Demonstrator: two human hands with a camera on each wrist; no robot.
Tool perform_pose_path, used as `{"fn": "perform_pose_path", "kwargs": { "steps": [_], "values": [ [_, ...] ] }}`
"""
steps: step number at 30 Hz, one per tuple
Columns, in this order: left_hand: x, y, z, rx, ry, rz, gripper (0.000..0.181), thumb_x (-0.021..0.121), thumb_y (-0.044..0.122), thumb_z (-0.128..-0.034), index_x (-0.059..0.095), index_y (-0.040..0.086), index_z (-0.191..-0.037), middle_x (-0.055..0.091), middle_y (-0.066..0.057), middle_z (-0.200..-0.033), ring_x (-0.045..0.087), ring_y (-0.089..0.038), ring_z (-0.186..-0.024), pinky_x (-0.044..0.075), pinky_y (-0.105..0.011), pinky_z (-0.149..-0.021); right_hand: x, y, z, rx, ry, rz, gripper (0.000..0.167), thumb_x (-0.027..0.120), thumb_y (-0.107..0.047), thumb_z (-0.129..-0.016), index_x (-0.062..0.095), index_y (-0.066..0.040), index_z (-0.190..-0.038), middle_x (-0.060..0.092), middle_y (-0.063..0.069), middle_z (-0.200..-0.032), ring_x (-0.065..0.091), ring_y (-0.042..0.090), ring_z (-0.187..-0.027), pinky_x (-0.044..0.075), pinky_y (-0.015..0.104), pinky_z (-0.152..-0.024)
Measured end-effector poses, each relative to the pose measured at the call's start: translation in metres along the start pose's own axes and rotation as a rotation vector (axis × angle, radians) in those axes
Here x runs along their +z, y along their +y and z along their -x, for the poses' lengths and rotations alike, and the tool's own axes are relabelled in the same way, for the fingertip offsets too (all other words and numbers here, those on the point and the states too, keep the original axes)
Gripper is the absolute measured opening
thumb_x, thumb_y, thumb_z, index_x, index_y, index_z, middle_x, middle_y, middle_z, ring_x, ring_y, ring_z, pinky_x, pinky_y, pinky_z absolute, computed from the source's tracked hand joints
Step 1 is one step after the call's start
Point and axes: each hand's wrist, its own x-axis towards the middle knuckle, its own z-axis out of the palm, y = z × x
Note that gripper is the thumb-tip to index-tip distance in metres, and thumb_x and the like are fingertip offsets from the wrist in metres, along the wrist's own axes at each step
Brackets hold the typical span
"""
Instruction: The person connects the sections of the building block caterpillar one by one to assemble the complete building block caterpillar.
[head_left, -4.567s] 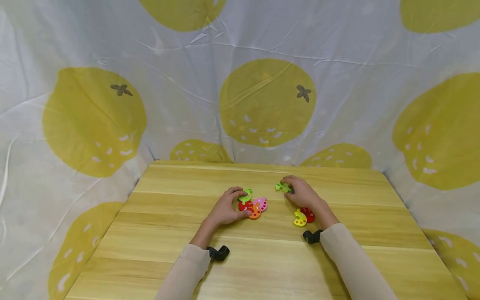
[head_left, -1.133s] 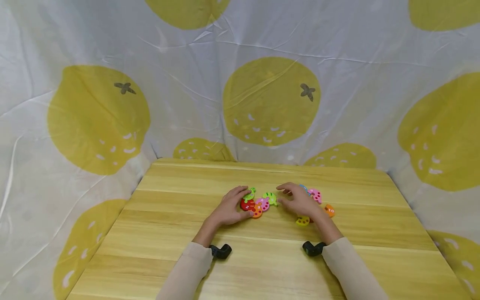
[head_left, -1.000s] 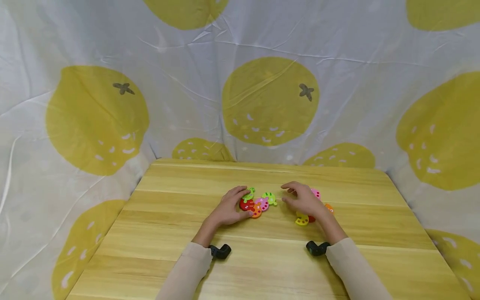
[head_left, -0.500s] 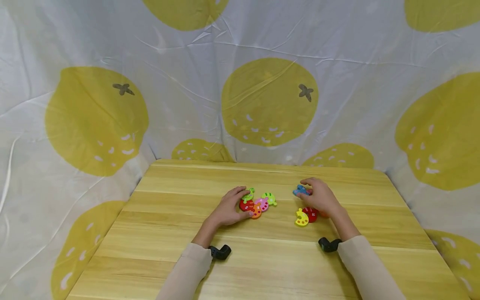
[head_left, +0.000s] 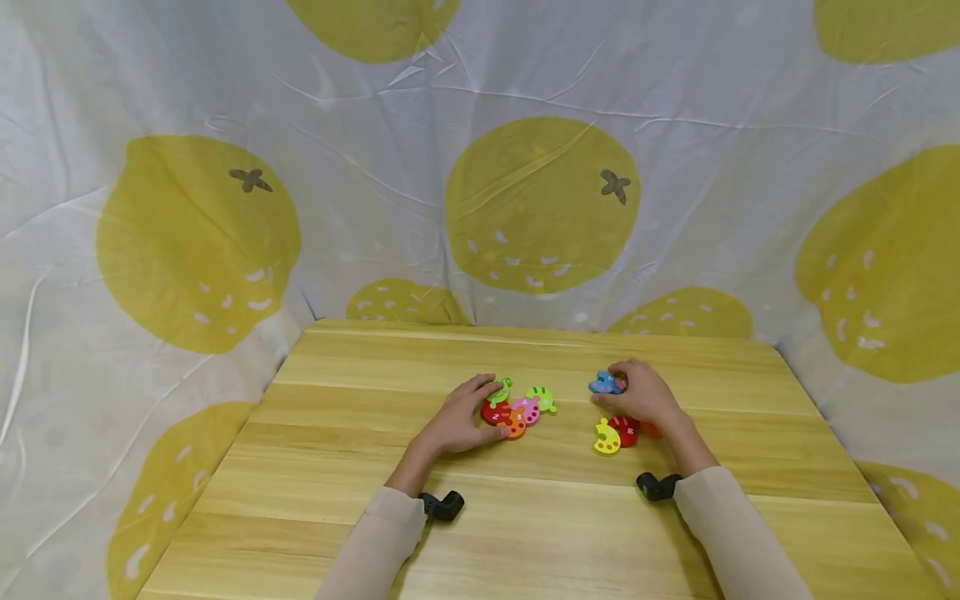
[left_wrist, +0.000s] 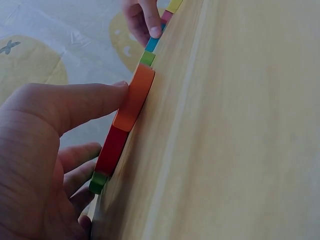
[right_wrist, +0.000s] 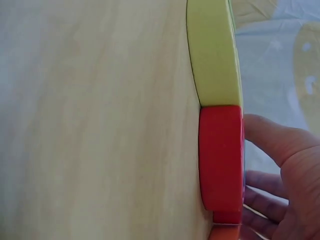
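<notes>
Numbered, colourful puzzle pieces lie flat on the wooden table. My left hand (head_left: 457,418) holds the joined group: its thumb presses the orange piece (left_wrist: 136,100), and its fingers reach round to the green piece with a face (head_left: 501,391). The red piece (head_left: 492,414) lies between these two; a pink piece (head_left: 529,410) and a striped green piece (head_left: 540,397) follow on the right. My right hand (head_left: 643,392) grips a blue puzzle piece (head_left: 602,383), thumb on the near side and fingers behind. A pink piece (head_left: 621,384) touches the blue one, partly hidden by the hand.
Nearer than the right hand lie a yellow piece (head_left: 606,438) and a red piece (head_left: 626,430), touching. An orange piece (head_left: 651,430) shows partly beside the right wrist. The table (head_left: 525,533) ends at the back against a lemon-patterned cloth (head_left: 375,183).
The right hand brought the striped green piece to the pink end of the left group and let it go. It then moved right, to the blue piece. The left hand stayed in place.
</notes>
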Motion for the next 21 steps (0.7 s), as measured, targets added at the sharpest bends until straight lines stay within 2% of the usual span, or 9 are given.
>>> {"fn": "perform_pose_path", "kwargs": {
  "steps": [7,10,16,21],
  "values": [
    [-0.0016,0.0007,0.0008,-0.002,-0.014,0.004,0.084,0.073,0.051,-0.0869,0.043,0.018,-0.158,0.030,-0.003,-0.168,0.023,-0.031,-0.158,0.022,-0.060,-0.125,-0.0006,0.0027,-0.0032,0.068,-0.003,-0.135,0.061,0.085,-0.034,-0.085,0.067,0.002,-0.130,0.063,0.024,-0.130,0.061,0.039,-0.112,0.053,0.055,-0.097],
    [-0.0014,0.0004,0.0011,0.000,-0.015,0.014,0.084,0.073,0.051,-0.0868,0.043,0.019,-0.158,0.029,-0.004,-0.169,0.022,-0.032,-0.158,0.023,-0.061,-0.125,-0.0010,0.0027,-0.0031,0.082,0.005,-0.151,0.058,0.085,-0.033,-0.085,0.068,0.002,-0.129,0.064,0.024,-0.129,0.062,0.039,-0.111,0.053,0.054,-0.095],
    [-0.0012,-0.0010,0.0021,-0.017,-0.033,0.023,0.085,0.073,0.054,-0.0873,0.041,0.021,-0.159,0.026,-0.002,-0.171,0.015,-0.030,-0.160,0.022,-0.063,-0.125,0.0026,0.0035,-0.0009,0.081,0.016,-0.166,0.061,0.084,-0.034,-0.086,0.066,0.000,-0.133,0.066,0.023,-0.126,0.063,0.036,-0.108,0.054,0.051,-0.094],
    [-0.0024,-0.0014,0.0025,-0.023,-0.030,0.032,0.086,0.072,0.057,-0.0879,0.041,0.021,-0.159,0.025,0.000,-0.171,0.014,-0.031,-0.161,0.020,-0.064,-0.125,0.0041,-0.0007,0.0021,0.046,0.037,-0.207,0.059,0.083,-0.026,-0.088,0.062,-0.001,-0.137,0.065,0.023,-0.131,0.065,0.038,-0.114,0.055,0.052,-0.097]
  ]
}}
